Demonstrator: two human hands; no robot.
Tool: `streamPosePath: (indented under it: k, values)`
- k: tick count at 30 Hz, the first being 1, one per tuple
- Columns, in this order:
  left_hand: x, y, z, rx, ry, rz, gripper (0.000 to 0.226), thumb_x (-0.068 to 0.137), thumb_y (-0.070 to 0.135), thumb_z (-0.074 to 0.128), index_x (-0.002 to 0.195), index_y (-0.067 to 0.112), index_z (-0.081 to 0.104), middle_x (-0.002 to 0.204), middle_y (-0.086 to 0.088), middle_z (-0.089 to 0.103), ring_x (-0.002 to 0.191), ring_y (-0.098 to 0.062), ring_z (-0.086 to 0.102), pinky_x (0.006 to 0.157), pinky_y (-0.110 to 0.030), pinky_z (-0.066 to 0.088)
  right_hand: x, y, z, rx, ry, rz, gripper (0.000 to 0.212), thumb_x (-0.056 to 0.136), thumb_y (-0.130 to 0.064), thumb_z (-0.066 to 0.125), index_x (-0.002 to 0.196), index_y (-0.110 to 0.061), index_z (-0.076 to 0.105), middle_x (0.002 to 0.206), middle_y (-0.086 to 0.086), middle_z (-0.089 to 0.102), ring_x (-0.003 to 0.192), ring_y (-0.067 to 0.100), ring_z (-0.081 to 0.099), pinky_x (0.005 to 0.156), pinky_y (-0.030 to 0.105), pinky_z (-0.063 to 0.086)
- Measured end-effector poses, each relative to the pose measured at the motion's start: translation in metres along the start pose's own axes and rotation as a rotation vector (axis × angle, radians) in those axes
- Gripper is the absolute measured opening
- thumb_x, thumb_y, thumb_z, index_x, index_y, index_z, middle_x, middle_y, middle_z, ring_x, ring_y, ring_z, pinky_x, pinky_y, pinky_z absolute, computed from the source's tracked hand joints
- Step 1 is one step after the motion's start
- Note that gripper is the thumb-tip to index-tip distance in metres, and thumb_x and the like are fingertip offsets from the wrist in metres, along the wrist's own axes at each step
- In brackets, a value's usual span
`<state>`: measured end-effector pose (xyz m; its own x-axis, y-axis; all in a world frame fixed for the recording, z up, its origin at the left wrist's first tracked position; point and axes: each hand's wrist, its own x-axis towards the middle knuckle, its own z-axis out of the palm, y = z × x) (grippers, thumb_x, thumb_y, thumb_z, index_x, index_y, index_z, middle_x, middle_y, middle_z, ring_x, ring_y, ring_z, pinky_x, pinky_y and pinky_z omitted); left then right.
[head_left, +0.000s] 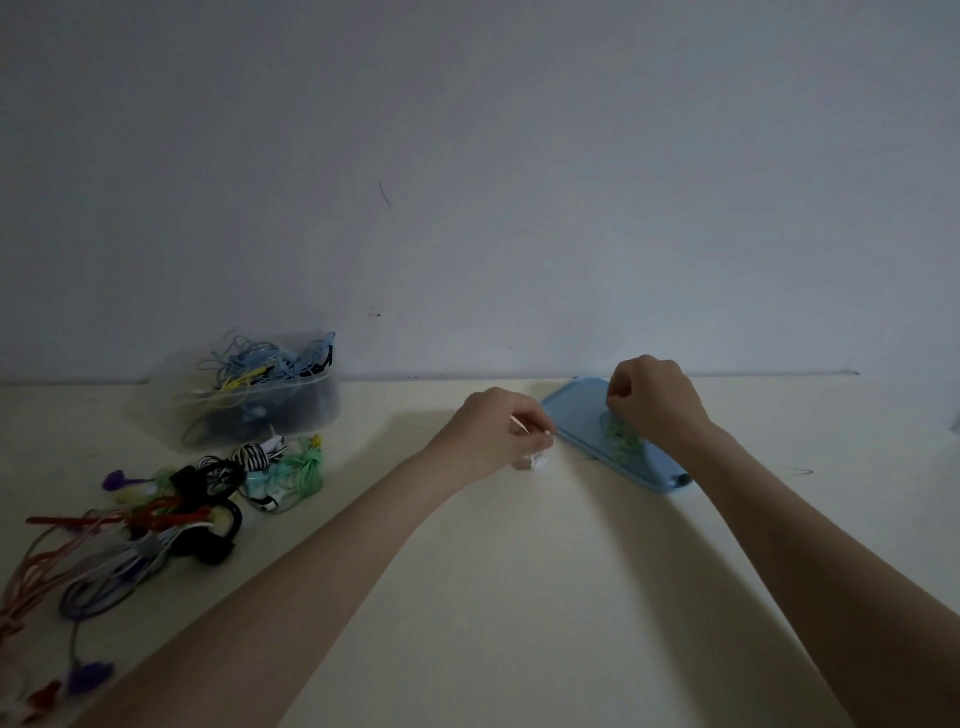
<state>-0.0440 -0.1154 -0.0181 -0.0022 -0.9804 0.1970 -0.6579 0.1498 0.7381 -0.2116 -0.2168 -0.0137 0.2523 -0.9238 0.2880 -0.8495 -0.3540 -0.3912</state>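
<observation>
Step in hand, as judged: bundling a green cable (621, 439) lying on the blue lid (574, 408). Right hand (657, 405), above the lid, pinches the coil with curled fingers. Left hand (498, 431), just left of the lid, pinches a whitish piece (531, 463) that cannot be identified. The next move calls for a firm hold on the loops while securing the end.

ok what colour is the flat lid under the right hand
Light blue; the lid shows best in the head view.

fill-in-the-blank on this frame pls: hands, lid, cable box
The right hand grips a green cable over the ___ lid.
The left hand pinches a small ___ piece beside the lid.
The clear box of cables stands to the ___ of both hands.
Missing: blue; white; left.
</observation>
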Motion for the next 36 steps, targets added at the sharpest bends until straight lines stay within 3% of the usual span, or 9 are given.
streamPosePath:
  k: [5, 9, 13, 15, 19, 22, 26, 36]
  values:
    - [0.001, -0.011, 0.007, -0.291, 0.150, -0.019, 0.016, 0.082, 0.005, 0.067, 0.075, 0.019, 0.064, 0.072, 0.005, 0.066, 0.061, 0.004, 0.061, 0.052, -0.012, 0.044, -0.003, 0.002, -0.001, -0.003, -0.025, -0.004, 0.013, 0.082, -0.005, 0.053, 0.083, -0.009, 0.065, 0.088, 0.012, 0.066, 0.076, 0.024, 0.055, 0.062, 0.029, 0.041]
    - [0.000, -0.015, 0.016, -0.263, 0.204, 0.036, 0.016, 0.081, 0.006, 0.067, 0.079, 0.021, 0.064, 0.076, 0.009, 0.066, 0.071, -0.001, 0.062, 0.065, -0.010, 0.046, -0.007, 0.000, -0.005, 0.161, 0.069, -0.036, 0.010, 0.084, -0.008, 0.057, 0.087, -0.004, 0.066, 0.088, 0.009, 0.067, 0.076, 0.020, 0.056, 0.066, 0.027, 0.042]
    - [0.000, -0.017, 0.017, -0.247, 0.363, 0.097, 0.013, 0.083, 0.007, 0.066, 0.078, 0.019, 0.064, 0.076, 0.007, 0.067, 0.072, -0.004, 0.062, 0.064, -0.010, 0.045, -0.021, -0.023, -0.007, 0.340, 0.170, -0.165, 0.003, 0.081, -0.008, 0.063, 0.082, -0.006, 0.063, 0.077, 0.001, 0.063, 0.070, 0.013, 0.056, 0.067, 0.021, 0.044]
    - [-0.002, -0.017, 0.015, -0.271, 0.417, 0.102, 0.011, 0.083, 0.010, 0.066, 0.078, 0.019, 0.063, 0.077, 0.005, 0.068, 0.075, -0.006, 0.064, 0.067, -0.013, 0.048, -0.030, -0.038, -0.001, 0.451, 0.141, -0.191, 0.004, 0.078, -0.005, 0.064, 0.077, -0.008, 0.061, 0.071, 0.002, 0.063, 0.065, 0.014, 0.058, 0.065, 0.026, 0.047]
    - [-0.009, -0.018, 0.010, -0.351, 0.419, 0.053, 0.012, 0.082, 0.013, 0.069, 0.075, 0.019, 0.061, 0.073, -0.001, 0.069, 0.068, -0.007, 0.065, 0.057, -0.016, 0.047, -0.047, -0.057, 0.015, 0.944, -0.052, -0.111, 0.012, 0.081, 0.006, 0.059, 0.073, -0.003, 0.058, 0.064, 0.008, 0.061, 0.052, 0.010, 0.059, 0.052, 0.021, 0.048]
    - [-0.008, -0.019, 0.008, -0.348, 0.438, 0.047, 0.014, 0.080, 0.011, 0.070, 0.073, 0.017, 0.060, 0.071, 0.000, 0.069, 0.069, -0.007, 0.067, 0.059, -0.019, 0.050, -0.051, -0.052, 0.018, 1.162, -0.097, -0.039, 0.007, 0.083, 0.006, 0.058, 0.078, 0.002, 0.060, 0.070, 0.013, 0.063, 0.060, 0.013, 0.061, 0.061, 0.020, 0.052]
    - [-0.006, -0.021, 0.011, -0.365, 0.412, 0.029, 0.016, 0.079, 0.012, 0.071, 0.072, 0.020, 0.060, 0.075, 0.000, 0.069, 0.076, -0.013, 0.068, 0.062, -0.027, 0.051, -0.052, -0.044, 0.021, 1.198, -0.134, -0.033, 0.002, 0.083, 0.003, 0.062, 0.084, 0.002, 0.062, 0.074, 0.012, 0.065, 0.066, 0.012, 0.063, 0.069, 0.019, 0.052]
    - [-0.005, -0.023, 0.011, -0.316, 0.348, 0.066, 0.016, 0.079, 0.009, 0.070, 0.074, 0.022, 0.063, 0.070, 0.015, 0.064, 0.066, 0.008, 0.058, 0.061, -0.017, 0.046, -0.055, -0.045, 0.028, 1.274, -0.152, 0.036, 0.003, 0.085, 0.000, 0.062, 0.085, -0.002, 0.065, 0.077, 0.009, 0.068, 0.068, 0.016, 0.065, 0.068, 0.022, 0.052]
